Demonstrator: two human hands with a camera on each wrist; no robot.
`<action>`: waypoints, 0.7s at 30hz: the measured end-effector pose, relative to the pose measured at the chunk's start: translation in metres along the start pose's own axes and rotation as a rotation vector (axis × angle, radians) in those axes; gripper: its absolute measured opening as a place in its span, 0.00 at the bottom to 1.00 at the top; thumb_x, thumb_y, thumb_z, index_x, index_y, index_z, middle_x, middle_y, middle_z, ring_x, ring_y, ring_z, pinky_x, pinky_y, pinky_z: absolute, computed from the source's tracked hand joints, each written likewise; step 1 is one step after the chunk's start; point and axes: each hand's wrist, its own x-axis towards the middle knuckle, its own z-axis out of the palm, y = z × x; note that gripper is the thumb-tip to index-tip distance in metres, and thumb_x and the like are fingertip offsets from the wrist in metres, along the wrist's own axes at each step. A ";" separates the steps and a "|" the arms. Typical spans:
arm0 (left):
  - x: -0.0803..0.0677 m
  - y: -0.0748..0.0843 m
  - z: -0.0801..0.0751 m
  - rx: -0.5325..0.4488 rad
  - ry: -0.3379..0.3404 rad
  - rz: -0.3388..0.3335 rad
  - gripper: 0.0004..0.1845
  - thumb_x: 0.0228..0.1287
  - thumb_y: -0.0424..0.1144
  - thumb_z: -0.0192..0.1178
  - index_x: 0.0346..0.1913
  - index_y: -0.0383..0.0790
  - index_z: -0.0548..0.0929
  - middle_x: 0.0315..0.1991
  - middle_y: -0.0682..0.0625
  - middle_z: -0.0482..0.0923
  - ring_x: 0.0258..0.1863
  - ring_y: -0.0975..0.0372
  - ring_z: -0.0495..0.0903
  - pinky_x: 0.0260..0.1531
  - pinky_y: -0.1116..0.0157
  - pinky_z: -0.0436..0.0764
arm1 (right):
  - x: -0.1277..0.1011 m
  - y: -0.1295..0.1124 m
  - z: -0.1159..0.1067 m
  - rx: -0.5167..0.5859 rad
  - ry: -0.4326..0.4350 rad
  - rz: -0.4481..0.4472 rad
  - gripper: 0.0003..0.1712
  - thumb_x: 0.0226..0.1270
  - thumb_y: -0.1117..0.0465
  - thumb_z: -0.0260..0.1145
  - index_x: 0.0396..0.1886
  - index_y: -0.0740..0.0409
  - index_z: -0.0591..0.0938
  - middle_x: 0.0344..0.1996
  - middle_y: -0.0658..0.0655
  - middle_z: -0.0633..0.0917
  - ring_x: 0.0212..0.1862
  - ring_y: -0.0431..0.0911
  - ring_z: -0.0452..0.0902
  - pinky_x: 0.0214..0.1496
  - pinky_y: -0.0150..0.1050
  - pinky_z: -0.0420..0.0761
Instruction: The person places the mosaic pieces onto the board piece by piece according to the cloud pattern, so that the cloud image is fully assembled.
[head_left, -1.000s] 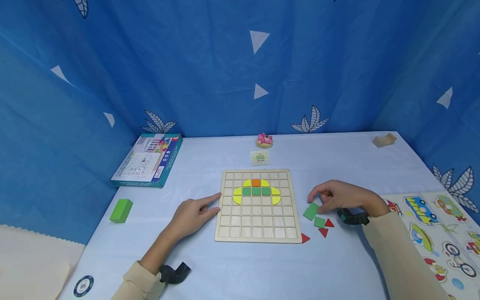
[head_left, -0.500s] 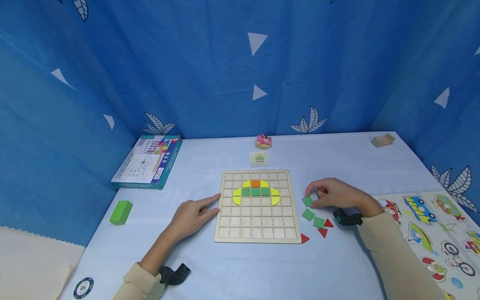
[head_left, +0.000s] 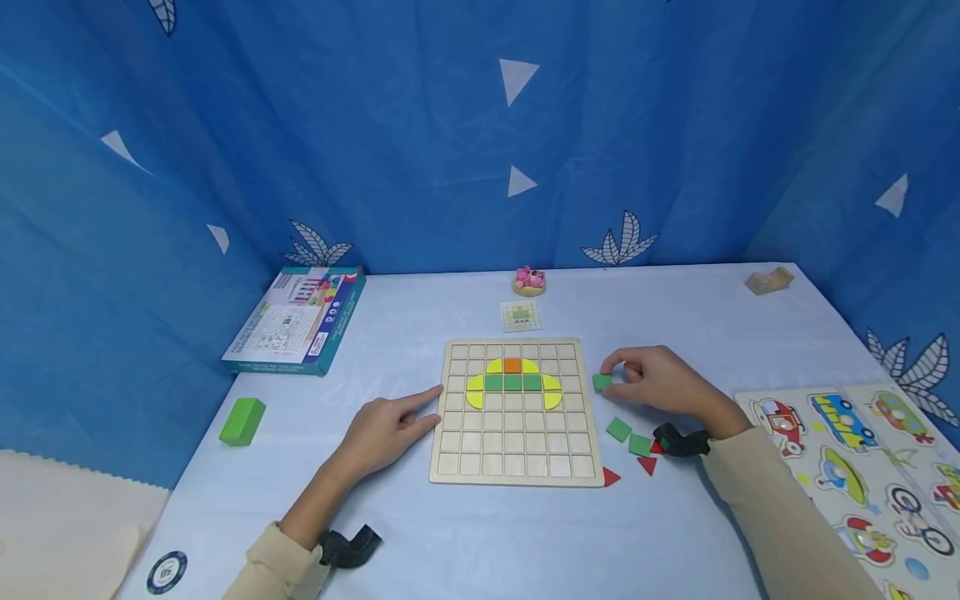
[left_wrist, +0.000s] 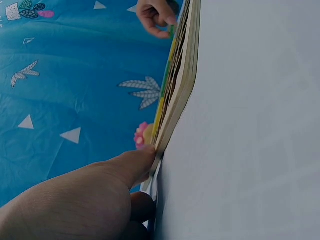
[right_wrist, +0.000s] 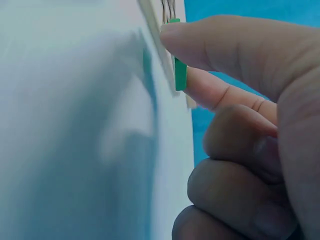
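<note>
A wooden grid board (head_left: 491, 446) lies mid-table, bearing yellow quarter-round tiles (head_left: 475, 399), an orange square (head_left: 512, 366) and a row of green squares (head_left: 513, 382). My left hand (head_left: 384, 429) touches the board's left edge with its extended index finger and thumb. Just off the right edge, my right hand (head_left: 660, 382) pinches a green square tile (head_left: 602, 382) between thumb and index finger; the right wrist view shows the tile (right_wrist: 181, 75) edge-on, other fingers curled. Below that hand lie two loose green squares (head_left: 618, 429) and several red triangles (head_left: 647, 465).
A small pattern card (head_left: 521, 316) and a pink figurine (head_left: 529, 282) stand behind the board. At left are a puzzle box (head_left: 296, 321) and a green block (head_left: 242, 422). A sticker-like picture sheet (head_left: 847, 467) covers the right side, partly under the right forearm.
My right hand has lifted a green square from the loose tiles and carried it up and left toward the board's right edge. My left hand has stayed put.
</note>
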 end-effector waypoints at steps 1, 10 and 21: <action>0.000 0.000 0.000 0.002 0.000 -0.001 0.27 0.70 0.56 0.65 0.69 0.57 0.79 0.14 0.60 0.65 0.15 0.66 0.62 0.21 0.67 0.62 | 0.000 -0.003 0.001 0.006 0.001 -0.003 0.16 0.59 0.54 0.79 0.46 0.50 0.87 0.14 0.50 0.66 0.18 0.47 0.64 0.21 0.36 0.60; -0.001 -0.001 0.000 0.011 -0.006 -0.011 0.27 0.70 0.57 0.65 0.70 0.58 0.79 0.14 0.60 0.66 0.15 0.66 0.63 0.21 0.67 0.62 | 0.004 -0.027 0.019 0.073 0.038 -0.046 0.16 0.60 0.53 0.79 0.46 0.48 0.86 0.12 0.49 0.65 0.15 0.44 0.60 0.18 0.34 0.57; 0.000 -0.002 0.000 0.006 -0.001 -0.004 0.27 0.69 0.57 0.65 0.70 0.58 0.79 0.14 0.60 0.65 0.15 0.67 0.62 0.21 0.67 0.62 | 0.012 -0.074 0.049 0.134 0.081 -0.072 0.18 0.60 0.53 0.79 0.48 0.51 0.86 0.12 0.47 0.62 0.15 0.43 0.57 0.18 0.34 0.55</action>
